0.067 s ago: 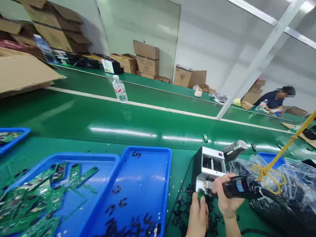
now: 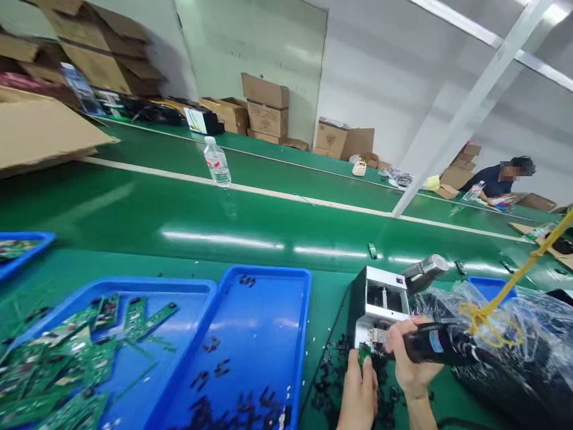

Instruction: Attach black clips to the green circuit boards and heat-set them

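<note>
Our left hand (image 2: 358,394) pinches a green circuit board (image 2: 364,355) at a silver machine (image 2: 380,301); our right hand (image 2: 414,358) seems clenched on a black tool (image 2: 436,345).

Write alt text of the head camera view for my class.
A person's left hand pinches a green circuit board at a metal bench machine while the right hand grips a black cylindrical tool. A blue tray of boards sits on a green workbench.

I'm watching through the one head-worn camera, which is looking forward and down. It's sitting close above the left hand (image 2: 358,394) and right hand (image 2: 414,358), framing a blue tray (image 2: 264,270) nearby, while a green conveyor belt (image 2: 224,221) is receding toward cardboard boxes (image 2: 267,107).
</note>
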Motion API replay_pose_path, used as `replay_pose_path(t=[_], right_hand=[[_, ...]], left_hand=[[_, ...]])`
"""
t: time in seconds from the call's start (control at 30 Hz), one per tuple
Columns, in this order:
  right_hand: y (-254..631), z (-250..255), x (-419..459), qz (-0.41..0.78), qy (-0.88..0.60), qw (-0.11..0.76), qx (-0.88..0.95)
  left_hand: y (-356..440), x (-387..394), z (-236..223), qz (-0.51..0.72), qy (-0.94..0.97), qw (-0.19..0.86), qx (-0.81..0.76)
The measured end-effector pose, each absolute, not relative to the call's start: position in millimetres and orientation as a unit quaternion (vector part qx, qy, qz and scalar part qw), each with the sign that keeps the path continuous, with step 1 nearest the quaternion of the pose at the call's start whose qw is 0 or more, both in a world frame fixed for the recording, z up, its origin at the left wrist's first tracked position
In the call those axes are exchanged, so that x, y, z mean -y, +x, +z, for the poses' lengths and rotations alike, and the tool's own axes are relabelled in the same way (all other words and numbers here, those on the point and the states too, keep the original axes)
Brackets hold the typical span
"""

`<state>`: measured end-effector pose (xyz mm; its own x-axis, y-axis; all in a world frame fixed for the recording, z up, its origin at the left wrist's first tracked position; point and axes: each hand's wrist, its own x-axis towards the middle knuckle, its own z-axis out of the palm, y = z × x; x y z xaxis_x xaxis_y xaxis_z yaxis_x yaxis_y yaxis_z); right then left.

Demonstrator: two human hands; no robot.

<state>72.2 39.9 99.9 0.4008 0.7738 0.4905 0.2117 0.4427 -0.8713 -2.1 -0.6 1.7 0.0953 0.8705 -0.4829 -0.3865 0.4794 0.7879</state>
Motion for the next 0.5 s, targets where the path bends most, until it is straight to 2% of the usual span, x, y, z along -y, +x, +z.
replay_pose_path(t=[0.13, 0.3, 0.5], right_hand=[[68.9, 107.5, -32.7, 0.218, -0.471, 0.696, 0.496], [51.9, 130.9, -31.2, 0.212, -0.383, 0.746, 0.502], [34.5, 132.3, -40.7, 0.243, -0.384, 0.724, 0.52]], left_hand=[[-2.8, 1.0, 5.6, 0.453, 0.24, 0.694, -0.505], [3.3, -0.3, 8.2, 0.446, 0.233, 0.701, -0.506], [-1.2, 3.5, 18.0, 0.456, 0.223, 0.69, -0.515]])
